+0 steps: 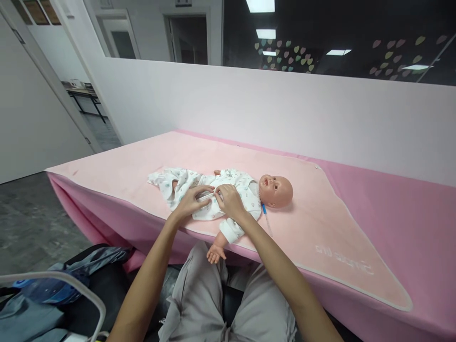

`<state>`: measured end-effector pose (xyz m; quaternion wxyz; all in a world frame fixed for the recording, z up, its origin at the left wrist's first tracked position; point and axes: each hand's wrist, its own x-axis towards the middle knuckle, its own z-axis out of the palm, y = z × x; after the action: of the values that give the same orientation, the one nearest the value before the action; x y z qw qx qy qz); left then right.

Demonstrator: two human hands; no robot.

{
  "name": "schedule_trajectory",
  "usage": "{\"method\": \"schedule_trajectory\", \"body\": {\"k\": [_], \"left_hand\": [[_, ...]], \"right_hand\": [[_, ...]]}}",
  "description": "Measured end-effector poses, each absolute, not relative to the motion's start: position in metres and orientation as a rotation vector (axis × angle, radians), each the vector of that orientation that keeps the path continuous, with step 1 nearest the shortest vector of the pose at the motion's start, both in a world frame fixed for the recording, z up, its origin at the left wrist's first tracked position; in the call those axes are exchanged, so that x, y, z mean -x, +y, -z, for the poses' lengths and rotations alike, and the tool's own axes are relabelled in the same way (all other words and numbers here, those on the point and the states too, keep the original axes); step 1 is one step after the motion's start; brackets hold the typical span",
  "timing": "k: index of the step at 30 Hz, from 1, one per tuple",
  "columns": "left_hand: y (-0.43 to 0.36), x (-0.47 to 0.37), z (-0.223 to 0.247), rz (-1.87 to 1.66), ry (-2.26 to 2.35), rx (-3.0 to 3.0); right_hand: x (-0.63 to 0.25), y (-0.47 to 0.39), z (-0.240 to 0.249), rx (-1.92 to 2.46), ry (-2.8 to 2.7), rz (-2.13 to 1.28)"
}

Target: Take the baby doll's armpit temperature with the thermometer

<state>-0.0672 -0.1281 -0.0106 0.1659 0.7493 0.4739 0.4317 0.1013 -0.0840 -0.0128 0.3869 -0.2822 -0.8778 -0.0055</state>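
A bald baby doll (276, 191) lies on its back on the pink mat, head to the right. It wears a white printed top (244, 183) and matching white trousers (185, 179). My left hand (192, 202) is at the doll's waist, fingertips pinched on the white cloth. Close beside it, my right hand (230, 199) grips the cloth at the front of the belly with bent fingers. Part of the fabric under both hands is hidden. One doll arm (218, 244) hangs over the table's near edge. By the doll's neck lies a thin clear stick with a blue end (264, 209).
A pale pink mat (320, 228) covers much of the table, over a darker pink cloth (402, 209). A white wall with a window rises behind. At lower left are a chair with clothing (96, 259), a blue bottle (53, 287) and a white curved tube (81, 287).
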Motion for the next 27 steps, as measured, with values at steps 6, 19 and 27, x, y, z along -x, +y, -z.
{"method": "schedule_trajectory", "body": {"k": [6,19,27], "left_hand": [[-0.1267,0.0658,0.0138,-1.219,1.444,-2.212],[-0.1247,0.064,0.0177,-1.305,1.449,-2.134],[-0.1212,0.0613,0.0198,-1.302,1.591,-2.177]], "right_hand": [[-0.1033,-0.085,0.0115,0.703,-2.224,-0.057],[-0.1042,-0.0806,0.0166,0.657,-2.184,-0.085],[-0.1059,-0.0811,0.0147,0.67,-2.236,-0.066]]}}
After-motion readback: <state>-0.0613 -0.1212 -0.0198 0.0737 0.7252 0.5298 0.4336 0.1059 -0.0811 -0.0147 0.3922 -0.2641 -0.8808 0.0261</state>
